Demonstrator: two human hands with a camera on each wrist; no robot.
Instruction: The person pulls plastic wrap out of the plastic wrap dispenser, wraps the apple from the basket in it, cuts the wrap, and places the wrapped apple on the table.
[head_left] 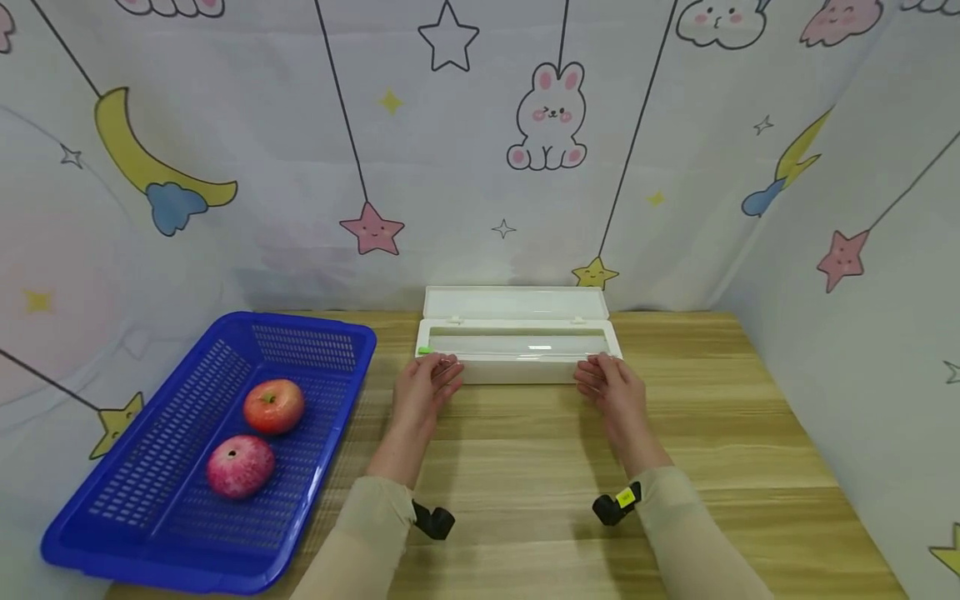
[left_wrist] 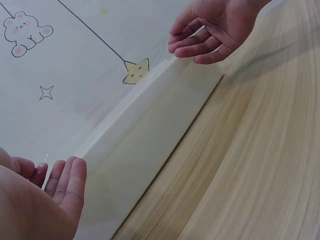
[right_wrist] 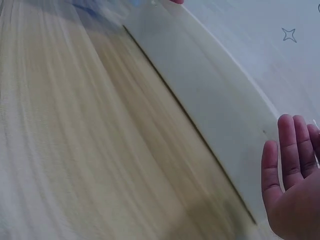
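Observation:
A long white cling film dispenser [head_left: 517, 371] stands at the back of the table with its lid [head_left: 517, 302] raised. Clear cling film [head_left: 517, 343] shows at its opening, shiny and hard to make out. At the front left corner my left hand [head_left: 427, 387] pinches the film edge between thumb and index finger, the other fingers extended. My right hand [head_left: 617, 392] does the same at the front right corner. In the left wrist view both the left hand [left_wrist: 50, 200] and the right hand [left_wrist: 220, 27] appear along the dispenser's front wall [left_wrist: 145, 160].
To the left lies a blue plastic basket [head_left: 345, 400] holding a red apple [head_left: 273, 407] and a pinkish-red round fruit [head_left: 240, 467]. A small green slider [head_left: 424, 351] sits at the dispenser's left end. Printed cloth [head_left: 480, 167] hangs behind the wooden table [head_left: 517, 467].

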